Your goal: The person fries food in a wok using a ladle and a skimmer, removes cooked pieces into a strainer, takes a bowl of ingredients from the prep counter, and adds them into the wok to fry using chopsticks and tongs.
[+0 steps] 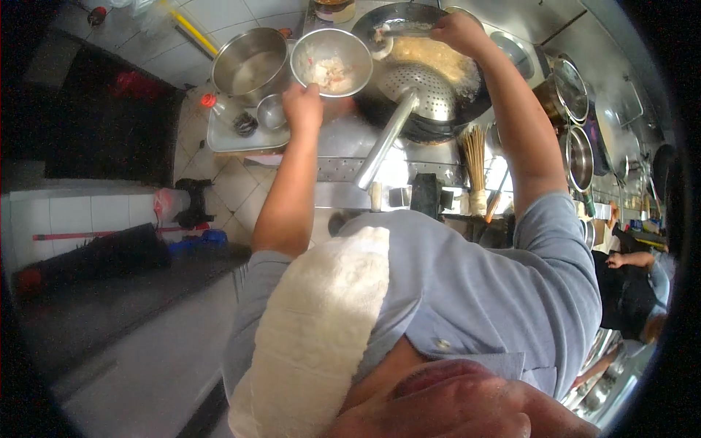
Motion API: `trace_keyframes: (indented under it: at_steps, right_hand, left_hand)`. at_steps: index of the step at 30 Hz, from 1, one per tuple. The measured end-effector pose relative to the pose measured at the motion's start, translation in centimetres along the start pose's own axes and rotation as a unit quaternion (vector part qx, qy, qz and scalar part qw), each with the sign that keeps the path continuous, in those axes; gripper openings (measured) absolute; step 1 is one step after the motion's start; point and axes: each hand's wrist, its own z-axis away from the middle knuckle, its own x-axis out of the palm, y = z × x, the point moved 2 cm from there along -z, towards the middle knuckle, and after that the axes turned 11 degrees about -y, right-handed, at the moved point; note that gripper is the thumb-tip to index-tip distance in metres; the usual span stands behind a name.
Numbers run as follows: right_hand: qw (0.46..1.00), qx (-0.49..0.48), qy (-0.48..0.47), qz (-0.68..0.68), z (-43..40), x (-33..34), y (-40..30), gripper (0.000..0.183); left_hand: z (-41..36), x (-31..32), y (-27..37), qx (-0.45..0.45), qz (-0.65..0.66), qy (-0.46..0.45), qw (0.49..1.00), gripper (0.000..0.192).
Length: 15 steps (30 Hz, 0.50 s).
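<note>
My left hand (304, 108) grips the near rim of a metal bowl (299, 52) that holds pale, chopped food (331, 75). The bowl is held beside the left edge of a large dark wok (378, 117). Bubbling, yellowish oil (432, 57) fills part of the wok. My right hand (460, 35) is over the wok's far right side, closed around the handle of a ladle (381, 48). The ladle's head is at the wok's left side, close to the bowl. A perforated metal strainer (421, 90) rests in the wok, its thick handle (386, 142) sticking out over the near rim.
Left of the bowl stands a deep metal pot (219, 68). A tray (219, 142) below it carries a red-capped bottle (222, 109) and a small metal cup (271, 112). A bamboo wok brush (475, 164) stands near the stove front. Another person (630, 290) is at far right.
</note>
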Motion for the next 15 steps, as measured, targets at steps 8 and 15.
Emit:
trace_keyframes:
  at_steps: [8,15]
  right_hand:
    - [0.99,0.091,0.015,0.109,-4.1,4.2,3.3,0.037]
    - [0.997,0.035,0.056,-0.034,8.6,-5.3,-7.5,0.034]
  left_hand:
    - [1.3,-1.0,-1.1,-0.015,-0.007,0.004,1.0,0.028]
    - [2.5,-0.7,2.2,0.053,0.043,-0.011,0.998,0.021]
